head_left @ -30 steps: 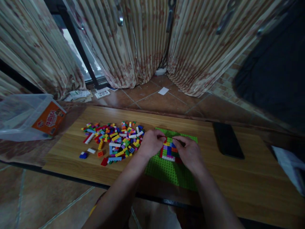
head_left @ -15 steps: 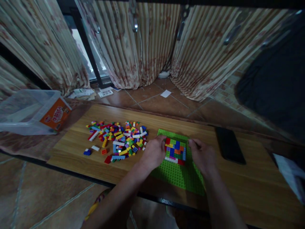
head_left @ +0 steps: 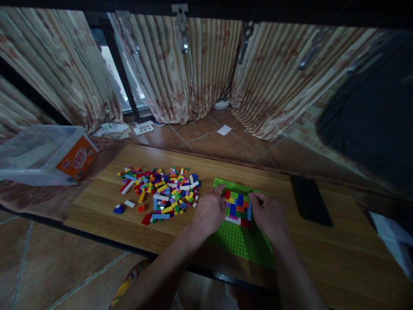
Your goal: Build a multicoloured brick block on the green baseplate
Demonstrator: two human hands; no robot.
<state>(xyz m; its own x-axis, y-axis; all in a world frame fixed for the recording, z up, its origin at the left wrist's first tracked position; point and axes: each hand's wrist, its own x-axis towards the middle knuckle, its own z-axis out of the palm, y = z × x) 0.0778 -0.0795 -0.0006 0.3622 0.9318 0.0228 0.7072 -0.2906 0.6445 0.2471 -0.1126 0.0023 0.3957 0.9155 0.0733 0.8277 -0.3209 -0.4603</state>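
Note:
A green studded baseplate [head_left: 240,243] lies on the wooden table. On its far half sits a flat patch of multicoloured bricks [head_left: 238,207]. My left hand [head_left: 209,213] rests at the patch's left edge, fingers curled against it. At the right edge, my right hand [head_left: 267,214] has its fingertips touching the patch's upper right corner. Whether either hand pinches a loose brick is hidden by the fingers. A loose pile of coloured bricks [head_left: 163,193] lies left of my left hand.
A clear plastic tub with an orange label [head_left: 48,155] stands at the far left. A black phone [head_left: 310,200] lies right of the baseplate. White paper [head_left: 393,241] lies at the right edge. Striped curtains and a tiled floor are beyond the table.
Both hands came off the top of the brick patch and spread to its two sides; the right hand has moved back in against the right edge. The view tilted upward.

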